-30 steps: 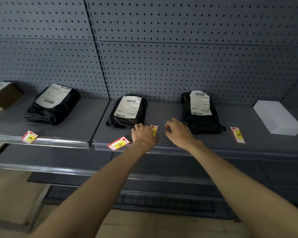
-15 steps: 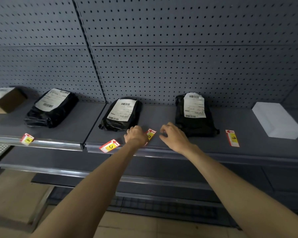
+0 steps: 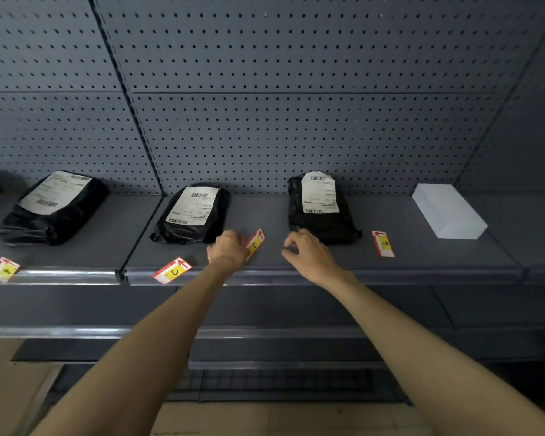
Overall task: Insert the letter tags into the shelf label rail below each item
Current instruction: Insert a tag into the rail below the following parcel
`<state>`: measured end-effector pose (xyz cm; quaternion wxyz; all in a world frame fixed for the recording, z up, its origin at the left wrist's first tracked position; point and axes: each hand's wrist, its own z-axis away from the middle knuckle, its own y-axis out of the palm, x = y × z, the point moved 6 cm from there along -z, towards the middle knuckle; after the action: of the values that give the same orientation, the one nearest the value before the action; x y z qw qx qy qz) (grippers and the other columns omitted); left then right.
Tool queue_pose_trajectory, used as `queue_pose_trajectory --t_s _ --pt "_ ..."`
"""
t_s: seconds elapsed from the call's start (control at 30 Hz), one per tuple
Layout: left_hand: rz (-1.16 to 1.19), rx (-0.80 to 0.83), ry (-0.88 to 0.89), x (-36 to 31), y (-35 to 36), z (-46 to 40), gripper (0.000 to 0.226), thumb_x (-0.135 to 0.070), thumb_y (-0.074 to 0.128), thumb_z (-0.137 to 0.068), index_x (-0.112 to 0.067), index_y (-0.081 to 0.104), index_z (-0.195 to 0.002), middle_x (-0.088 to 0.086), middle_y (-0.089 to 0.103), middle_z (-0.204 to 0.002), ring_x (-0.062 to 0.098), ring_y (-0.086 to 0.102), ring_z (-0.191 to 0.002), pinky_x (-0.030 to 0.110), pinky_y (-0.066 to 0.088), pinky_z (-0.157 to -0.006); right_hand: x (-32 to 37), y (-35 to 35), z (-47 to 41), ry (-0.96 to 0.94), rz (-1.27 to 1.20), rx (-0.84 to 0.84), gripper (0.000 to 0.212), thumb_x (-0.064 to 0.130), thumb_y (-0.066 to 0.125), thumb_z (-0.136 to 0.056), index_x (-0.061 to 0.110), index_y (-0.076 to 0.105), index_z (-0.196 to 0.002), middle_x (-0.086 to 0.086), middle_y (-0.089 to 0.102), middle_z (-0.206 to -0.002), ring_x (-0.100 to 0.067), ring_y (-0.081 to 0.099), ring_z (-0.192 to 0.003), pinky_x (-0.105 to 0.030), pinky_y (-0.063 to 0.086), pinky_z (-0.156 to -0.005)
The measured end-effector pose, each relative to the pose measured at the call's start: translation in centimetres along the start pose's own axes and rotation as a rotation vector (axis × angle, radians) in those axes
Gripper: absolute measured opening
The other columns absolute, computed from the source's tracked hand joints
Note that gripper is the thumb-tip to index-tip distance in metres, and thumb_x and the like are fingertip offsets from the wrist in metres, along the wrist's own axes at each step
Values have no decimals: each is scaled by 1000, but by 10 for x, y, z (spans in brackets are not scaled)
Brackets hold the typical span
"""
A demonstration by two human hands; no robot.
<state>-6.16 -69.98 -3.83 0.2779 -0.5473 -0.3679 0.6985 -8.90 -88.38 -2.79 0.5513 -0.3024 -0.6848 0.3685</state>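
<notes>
Three black parcels with white shipping labels lie on the grey shelf: one at the left, one in the middle, one to the right. My left hand pinches the D tag, which tilts up off the shelf between the middle and right parcels. My right hand hovers just right of it with fingers curled and nothing in them. The C tag lies across the label rail. Another tag rests on the rail at far left. A further tag lies flat right of the third parcel.
A white box sits at the right end of the shelf. A perforated back panel rises behind everything. Lower shelves and the tiled floor lie beneath my arms.
The D tag has lifted and tilted in my left hand. My view has drifted slightly right, dropping the brown box out of frame. Both hands stay near the same spot.
</notes>
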Motion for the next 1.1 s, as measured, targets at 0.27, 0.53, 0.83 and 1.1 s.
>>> queue_pose_trajectory --t_s 0.27,0.53,0.83,1.1 --pt "212 179 442 -68 9 56 12 -6 73 -77 -12 71 -88 3 67 -79 13 59 -69 15 44 -56 -22 -48 28 79 -185 -158 22 14 65 -88 11 60 -109 -5 58 -104 -21 61 -87 -42 55 -78" --pt "192 167 525 -86 43 91 11 -17 71 -80 -14 70 -90 2 68 -81 14 60 -71 21 46 -59 -58 -76 82 198 -405 -170 1 7 65 -89 7 66 -89 -4 63 -64 -10 57 -48 -22 49 -51" --pt "-326 -28 616 -62 87 106 36 -17 52 -88 -12 58 -123 6 55 -130 27 49 -118 39 41 -100 -99 -81 90 208 -336 -215 7 5 62 -90 6 67 -94 -3 65 -77 -11 65 -61 -14 52 -55" --pt "-412 -65 644 -64 91 108 41 -21 50 -90 -14 53 -130 6 49 -131 25 45 -117 38 40 -100 -88 -64 71 121 -294 -151 10 6 61 -91 4 68 -98 -12 65 -91 -18 67 -67 -31 57 -68"
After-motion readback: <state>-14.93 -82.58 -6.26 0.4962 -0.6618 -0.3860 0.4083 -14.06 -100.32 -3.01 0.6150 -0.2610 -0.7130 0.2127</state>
